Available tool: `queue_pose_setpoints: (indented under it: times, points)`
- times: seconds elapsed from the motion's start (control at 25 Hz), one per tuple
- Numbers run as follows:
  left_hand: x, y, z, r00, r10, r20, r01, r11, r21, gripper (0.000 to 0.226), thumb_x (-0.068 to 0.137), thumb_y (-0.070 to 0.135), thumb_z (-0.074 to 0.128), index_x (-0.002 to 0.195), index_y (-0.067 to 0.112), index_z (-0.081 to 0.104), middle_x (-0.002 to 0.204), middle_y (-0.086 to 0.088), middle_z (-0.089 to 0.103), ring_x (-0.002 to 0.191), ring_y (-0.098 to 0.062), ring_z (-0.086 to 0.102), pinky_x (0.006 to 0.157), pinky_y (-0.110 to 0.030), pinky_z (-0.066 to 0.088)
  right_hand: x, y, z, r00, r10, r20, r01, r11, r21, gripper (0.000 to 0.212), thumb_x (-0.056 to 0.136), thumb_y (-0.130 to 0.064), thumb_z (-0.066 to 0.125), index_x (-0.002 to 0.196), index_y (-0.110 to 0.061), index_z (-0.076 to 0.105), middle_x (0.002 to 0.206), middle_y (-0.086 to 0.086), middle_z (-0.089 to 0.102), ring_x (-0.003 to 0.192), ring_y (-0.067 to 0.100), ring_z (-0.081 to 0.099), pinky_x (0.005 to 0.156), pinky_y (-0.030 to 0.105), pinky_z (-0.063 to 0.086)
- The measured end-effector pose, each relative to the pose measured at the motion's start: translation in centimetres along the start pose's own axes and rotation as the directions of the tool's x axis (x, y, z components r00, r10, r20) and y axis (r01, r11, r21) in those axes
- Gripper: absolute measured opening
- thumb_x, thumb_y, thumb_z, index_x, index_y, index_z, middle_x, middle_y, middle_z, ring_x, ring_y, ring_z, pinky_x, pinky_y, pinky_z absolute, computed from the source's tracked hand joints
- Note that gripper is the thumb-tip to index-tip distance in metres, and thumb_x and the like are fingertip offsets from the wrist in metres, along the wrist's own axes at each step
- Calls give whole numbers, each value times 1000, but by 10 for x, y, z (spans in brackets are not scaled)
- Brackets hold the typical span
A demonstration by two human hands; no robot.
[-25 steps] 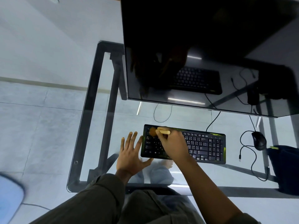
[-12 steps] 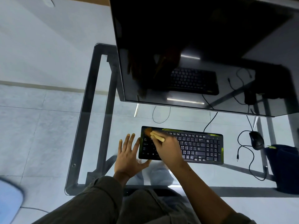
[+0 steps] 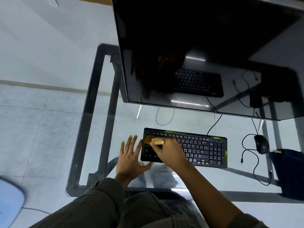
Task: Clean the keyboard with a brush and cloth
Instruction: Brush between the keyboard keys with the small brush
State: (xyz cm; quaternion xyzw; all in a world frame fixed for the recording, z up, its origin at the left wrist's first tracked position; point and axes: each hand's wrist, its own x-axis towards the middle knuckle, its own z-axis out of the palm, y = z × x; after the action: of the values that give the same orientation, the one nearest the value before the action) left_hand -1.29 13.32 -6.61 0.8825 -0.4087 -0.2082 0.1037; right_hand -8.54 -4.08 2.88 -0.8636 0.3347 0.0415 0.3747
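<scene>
2 hands: right hand (image 3: 169, 152) grips a brush (image 3: 157, 142) on the keyboard (image 3: 205, 148); left hand (image 3: 131, 159) lies flat, released, on the counter (image 3: 85, 122).

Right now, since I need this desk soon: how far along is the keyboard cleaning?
Nothing is visibly finished. In hand: the right hand grips the brush at the left end of the keyboard, while the left hand lies flat beside it. Left: likely the keys further right, then the wipe; no cloth is in view.
</scene>
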Motion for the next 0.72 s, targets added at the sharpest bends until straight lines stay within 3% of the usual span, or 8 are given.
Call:
queue_pose_setpoints:
  times: [0.08, 0.32, 0.44, 0.72]
  points:
    - [0, 0, 0, 1000, -2, 3, 2, 1000, 0, 105, 77, 90, 37, 156, 20, 29, 166, -10, 17, 155, -27, 5, 124, -50, 2, -4, 0, -2, 1000, 19, -25, -19, 1000, -15, 23, 94, -39, 62, 106, -25, 75, 85, -4, 77, 67, 11, 69, 63, 28, 59]
    - [0, 0, -1, 1000, -7, 3, 7, 1000, -4, 106, 76, 90, 39, 155, 20, 30, 166, -10, 17, 155, -27, 5, 125, -48, -2, -8, -5, -2, 999, 28, -17, -28, 1000, -12, 21, 94, -37, 61, 104, -24, 75, 84, -5, 76, 65, 9, 68, 61, 25, 58]
    - [0, 1, -2, 1000, -4, 3, 4, 1000, -7, 106, 76, 90, 38, 155, 21, 29, 166, -10, 18, 155, -27, 5, 125, -50, 3, -11, 1, -1, 983, 53, 174, -40, 996, -79, 29, 87, -44, 59, 98, -22, 75, 81, -4, 75, 62, 8, 65, 64, 32, 60]
    - [-1, -1, -1, 1000, 2, 8, -2, 1000, -18, 107, 75, 90, 38, 156, 22, 26, 166, -9, 16, 155, -26, 4, 125, -51, 5, -35, 6, 2, 988, -3, 156, 1, 1000, 13, 23, 89, -38, 65, 106, -28, 76, 96, -10, 78, 80, 7, 71, 75, 30, 59]
